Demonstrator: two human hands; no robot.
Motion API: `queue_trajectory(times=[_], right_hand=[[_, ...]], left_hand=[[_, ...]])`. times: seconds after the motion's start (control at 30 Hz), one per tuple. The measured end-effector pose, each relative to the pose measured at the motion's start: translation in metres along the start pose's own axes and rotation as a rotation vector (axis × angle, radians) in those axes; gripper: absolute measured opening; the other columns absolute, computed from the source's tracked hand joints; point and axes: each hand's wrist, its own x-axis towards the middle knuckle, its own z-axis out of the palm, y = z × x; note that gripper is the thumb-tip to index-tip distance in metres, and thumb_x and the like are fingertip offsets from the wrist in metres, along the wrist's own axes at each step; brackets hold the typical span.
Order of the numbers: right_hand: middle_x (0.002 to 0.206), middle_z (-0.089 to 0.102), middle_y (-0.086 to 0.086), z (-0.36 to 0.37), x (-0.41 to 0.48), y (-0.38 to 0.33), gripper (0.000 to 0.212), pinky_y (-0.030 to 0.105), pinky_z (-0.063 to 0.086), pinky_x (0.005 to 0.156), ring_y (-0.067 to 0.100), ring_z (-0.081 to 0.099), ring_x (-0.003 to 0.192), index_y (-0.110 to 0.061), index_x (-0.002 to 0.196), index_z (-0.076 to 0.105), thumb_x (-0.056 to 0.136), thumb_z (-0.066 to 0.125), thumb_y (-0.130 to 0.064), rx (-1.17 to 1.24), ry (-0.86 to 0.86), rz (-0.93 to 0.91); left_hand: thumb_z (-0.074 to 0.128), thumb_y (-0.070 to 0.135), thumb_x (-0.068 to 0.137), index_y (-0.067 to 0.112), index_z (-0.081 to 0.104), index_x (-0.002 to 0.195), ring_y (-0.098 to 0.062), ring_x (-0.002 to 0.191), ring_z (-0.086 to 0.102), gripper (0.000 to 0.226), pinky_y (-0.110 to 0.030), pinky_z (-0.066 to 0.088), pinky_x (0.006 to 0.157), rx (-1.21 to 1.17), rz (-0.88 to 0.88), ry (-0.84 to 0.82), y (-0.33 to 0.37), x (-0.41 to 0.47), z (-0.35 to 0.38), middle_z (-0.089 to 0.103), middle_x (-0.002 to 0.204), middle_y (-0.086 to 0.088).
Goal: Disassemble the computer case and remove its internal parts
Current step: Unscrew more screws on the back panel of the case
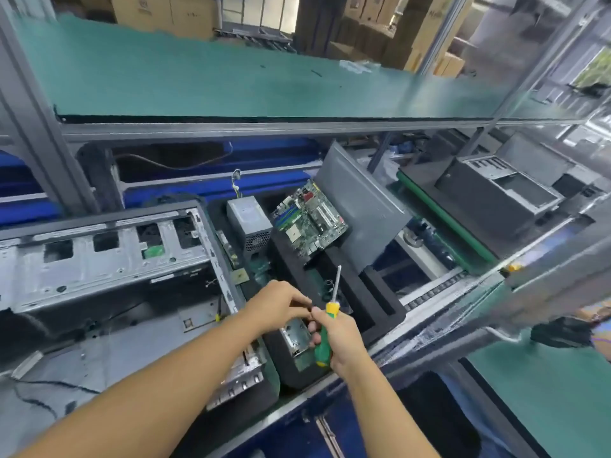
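Clamped in the right hand (340, 338): the green handle of a screwdriver (325, 328), grip tight, metal shaft pointing up toward 12 o'clock. Meeting it at the yellow collar, the curled fingertips of the left hand (281, 305); cannot tell whether that grip pinches anything small or is bare. Directly beneath both hands, a small metal bracket (294, 338) at the near end of a black foam tray (367, 292). At 12 o'clock from the hands, tilted on the foam, a green motherboard (310, 219). Just at its 9 o'clock, a grey power supply (248, 223) with wires sticking up; at its 3 o'clock, a leaning grey side panel (360, 206). At 9 o'clock from the hands, the opened computer case (99, 259), bare metal interior showing. Out at 2 o'clock, well apart, a second case (496, 190). Overhead across 12 o'clock, a green shelf (231, 77), with cardboard boxes (165, 8) behind.
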Motion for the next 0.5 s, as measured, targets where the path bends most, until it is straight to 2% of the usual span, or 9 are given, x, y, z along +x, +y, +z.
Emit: queue_trajectory(times=[0.07,0.13,0.17,0.23,0.3,0.5], right_hand=[[0.065,0.064,0.011,-0.008,0.023,0.004,0.017,0.030,0.045,0.048,0.017,0.047,0.046,-0.005,0.079,0.064,0.095,0.061,-0.010,-0.279,0.004,-0.013],[0.071,0.070,0.016,-0.012,0.046,0.009,0.017,0.035,0.048,0.052,0.019,0.051,0.047,-0.008,0.074,0.063,0.090,0.057,-0.008,-0.581,0.010,-0.021],[0.076,0.072,0.018,-0.013,0.056,0.012,0.015,0.038,0.050,0.057,0.020,0.055,0.051,-0.007,0.075,0.064,0.088,0.056,-0.008,-0.725,0.020,-0.026],[0.082,0.071,0.015,-0.013,0.075,0.018,0.011,0.034,0.049,0.065,0.024,0.060,0.067,-0.006,0.082,0.064,0.087,0.056,-0.010,-0.957,0.033,-0.031],[0.084,0.065,0.010,-0.012,0.090,0.022,0.007,0.031,0.046,0.069,0.026,0.059,0.079,-0.010,0.083,0.061,0.089,0.058,-0.011,-1.045,-0.006,-0.020],[0.086,0.067,0.014,-0.006,0.117,0.025,0.008,0.039,0.057,0.072,0.033,0.068,0.084,-0.013,0.081,0.059,0.086,0.055,-0.009,-1.132,-0.091,0.053]], left_hand=[[0.064,0.030,0.096,0.021,0.067,0.130,-0.019,0.114,0.063,0.034,-0.032,0.050,0.096,0.167,-0.171,-0.159,-0.005,0.017,0.003,0.066,0.129,0.000],[0.059,0.027,0.098,0.027,0.062,0.133,-0.026,0.115,0.061,0.035,-0.038,0.052,0.092,0.320,-0.305,-0.291,-0.009,0.028,0.008,0.060,0.133,-0.002],[0.058,0.024,0.098,0.028,0.061,0.133,-0.027,0.114,0.061,0.035,-0.039,0.052,0.091,0.363,-0.350,-0.327,-0.011,0.032,0.011,0.059,0.134,-0.003],[0.056,0.014,0.097,0.026,0.061,0.133,-0.029,0.111,0.062,0.039,-0.041,0.054,0.090,0.405,-0.426,-0.359,-0.012,0.039,0.016,0.057,0.135,-0.005],[0.055,0.005,0.094,0.022,0.060,0.133,-0.030,0.111,0.062,0.043,-0.042,0.054,0.090,0.418,-0.491,-0.375,-0.013,0.043,0.019,0.055,0.136,-0.007],[0.050,-0.006,0.090,0.017,0.058,0.135,-0.034,0.111,0.061,0.051,-0.043,0.054,0.090,0.399,-0.562,-0.327,-0.016,0.048,0.011,0.054,0.136,-0.011]])
